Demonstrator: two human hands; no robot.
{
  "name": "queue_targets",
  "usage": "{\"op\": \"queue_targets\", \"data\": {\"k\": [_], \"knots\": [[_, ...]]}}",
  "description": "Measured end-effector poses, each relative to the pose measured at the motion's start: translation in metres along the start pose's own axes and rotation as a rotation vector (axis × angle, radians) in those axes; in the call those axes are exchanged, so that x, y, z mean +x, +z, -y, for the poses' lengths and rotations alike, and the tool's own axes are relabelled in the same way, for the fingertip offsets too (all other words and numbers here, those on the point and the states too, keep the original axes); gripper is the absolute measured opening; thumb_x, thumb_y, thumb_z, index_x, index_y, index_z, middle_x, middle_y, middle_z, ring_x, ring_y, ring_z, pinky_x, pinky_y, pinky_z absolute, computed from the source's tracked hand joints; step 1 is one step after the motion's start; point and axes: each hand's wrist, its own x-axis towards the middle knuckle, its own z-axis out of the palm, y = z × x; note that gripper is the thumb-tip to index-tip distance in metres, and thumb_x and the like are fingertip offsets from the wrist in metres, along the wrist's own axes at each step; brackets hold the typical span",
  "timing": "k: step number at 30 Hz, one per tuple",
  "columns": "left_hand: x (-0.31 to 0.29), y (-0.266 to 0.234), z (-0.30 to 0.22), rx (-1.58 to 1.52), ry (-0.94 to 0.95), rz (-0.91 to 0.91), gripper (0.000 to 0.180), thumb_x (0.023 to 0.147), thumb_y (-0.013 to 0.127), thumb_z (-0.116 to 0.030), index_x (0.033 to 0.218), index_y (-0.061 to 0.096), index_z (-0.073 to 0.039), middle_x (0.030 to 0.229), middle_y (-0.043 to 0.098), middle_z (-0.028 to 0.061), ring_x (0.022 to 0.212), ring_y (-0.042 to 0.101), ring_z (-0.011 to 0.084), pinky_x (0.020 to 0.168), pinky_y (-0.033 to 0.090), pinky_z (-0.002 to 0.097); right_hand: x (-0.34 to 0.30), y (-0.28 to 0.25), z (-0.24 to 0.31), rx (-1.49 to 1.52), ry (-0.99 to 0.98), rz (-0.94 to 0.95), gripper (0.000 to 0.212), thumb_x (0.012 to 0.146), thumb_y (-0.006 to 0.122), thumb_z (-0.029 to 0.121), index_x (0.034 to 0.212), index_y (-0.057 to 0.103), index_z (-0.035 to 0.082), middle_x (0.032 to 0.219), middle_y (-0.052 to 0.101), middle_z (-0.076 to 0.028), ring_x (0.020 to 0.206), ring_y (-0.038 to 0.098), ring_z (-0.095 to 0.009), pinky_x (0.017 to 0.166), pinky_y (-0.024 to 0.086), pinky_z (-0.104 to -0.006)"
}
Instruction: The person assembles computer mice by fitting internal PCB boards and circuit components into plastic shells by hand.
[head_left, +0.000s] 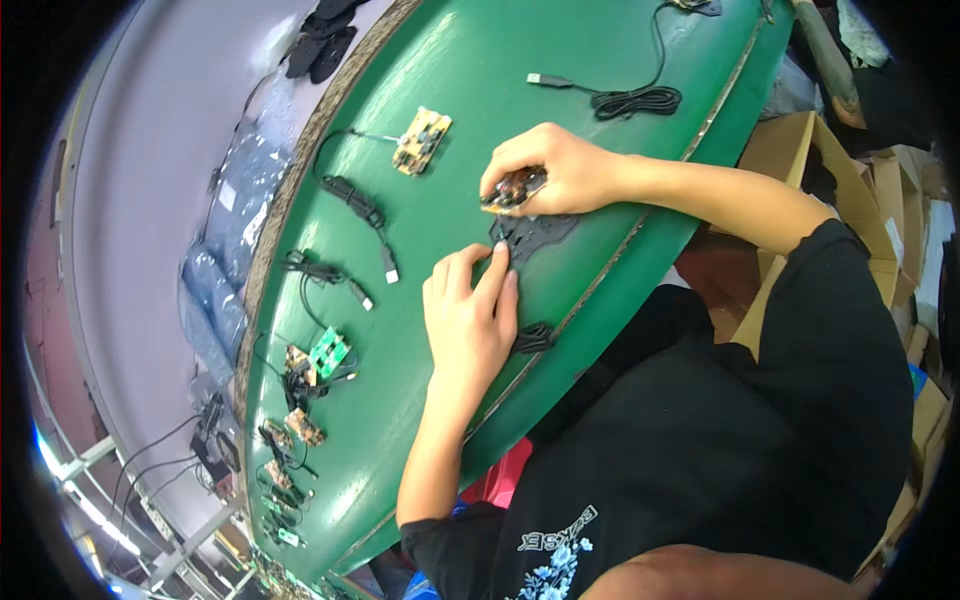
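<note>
My right hand (565, 172) is closed around a small circuit board (516, 190) with dark components, tilted above a black plastic shell (540, 236). The shell lies on the green tabletop, partly covered by both hands. At the shell's left edge my left hand (468, 315) has its fingertips together on what looks like the end of a black cable; the fingers partly hide it. A coiled black cable (535, 338) rests beside the left hand, near the table's front edge.
On the green table (430, 400) lie a tan circuit board (422, 142) with its cable, a bundled USB cable (636, 102), a green board (328, 352) and several more boards with cables. Clear plastic bags (225, 270) lie beyond the far edge. Cardboard boxes (780, 150) stand at the right.
</note>
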Motion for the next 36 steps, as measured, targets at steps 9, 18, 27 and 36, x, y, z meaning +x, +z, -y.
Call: {"op": "queue_targets", "data": {"k": [9, 18, 27, 36], "knots": [[0.012, 0.015, 0.016, -0.402, -0.243, -0.128, 0.014, 0.081, 0.075, -0.001, 0.095, 0.072, 0.0, 0.089, 0.066, 0.0116, 0.084, 0.063, 0.0276, 0.074, 0.051, 0.0378, 0.006, 0.003, 0.002, -0.062, 0.042, -0.014, 0.013, 0.079, 0.075, 0.001, 0.088, 0.066, -0.001, 0.084, 0.066, -0.009, 0.074, 0.064, -0.019, 0.068, 0.052, -0.0315], [0.012, 0.013, 0.022, -0.219, -0.046, -0.057, 0.02, 0.083, 0.074, -0.005, 0.103, 0.074, -0.003, 0.091, 0.065, 0.0099, 0.085, 0.061, 0.0275, 0.076, 0.049, 0.0378, 0.054, 0.007, 0.025, -0.593, 0.216, 0.406, 0.014, 0.07, 0.071, 0.003, 0.084, 0.069, 0.004, 0.078, 0.07, -0.013, 0.077, 0.068, -0.034, 0.07, 0.051, -0.0445], [0.018, 0.007, 0.024, -0.27, -0.079, 0.002, 0.025, 0.085, 0.074, -0.006, 0.109, 0.071, 0.003, 0.089, 0.063, 0.0133, 0.081, 0.06, 0.0263, 0.075, 0.049, 0.0355, 0.051, 0.0, 0.016, -0.516, 0.243, 0.388, 0.036, 0.076, 0.077, 0.017, 0.106, 0.063, 0.004, 0.083, 0.068, -0.013, 0.081, 0.066, -0.034, 0.071, 0.048, -0.0418], [0.029, -0.008, 0.032, -0.382, -0.202, 0.197, 0.02, 0.083, 0.077, -0.01, 0.088, 0.063, 0.003, 0.08, 0.055, 0.0107, 0.074, 0.055, 0.0267, 0.07, 0.047, 0.0386, 0.04, -0.027, 0.014, -0.005, 0.252, 0.515, 0.048, 0.084, 0.076, 0.031, 0.114, 0.055, 0.001, 0.088, 0.064, -0.01, 0.081, 0.06, -0.022, 0.071, 0.045, -0.038]]}}
